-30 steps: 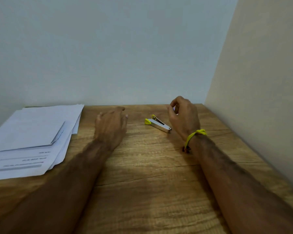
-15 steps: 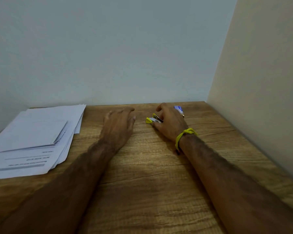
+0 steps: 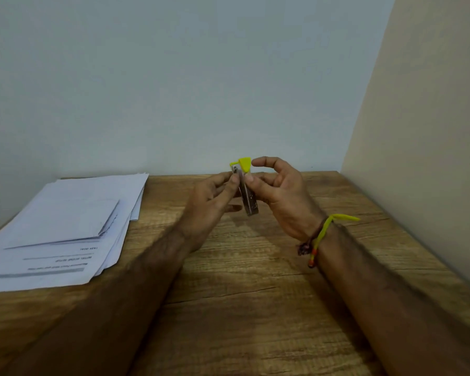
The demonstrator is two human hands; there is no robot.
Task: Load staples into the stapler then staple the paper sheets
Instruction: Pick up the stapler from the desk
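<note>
Lifted off the wooden desk (image 3: 255,308) since half a second ago, the small metal stapler (image 3: 247,195) is now hanging upright between my hands, right of the paper sheets (image 3: 65,226) still lying untouched. I am pinching it with my left hand (image 3: 209,204) and right hand (image 3: 280,196), right forefinger lifted free. It is looking light, stiff and slick, so I am judging the metal sides below the yellow tip the safest hold.

The paper sheets (image 3: 63,226) crowd the table's (image 3: 242,308) left side. Walls close in behind and right; bare wood lies open beneath both hands
</note>
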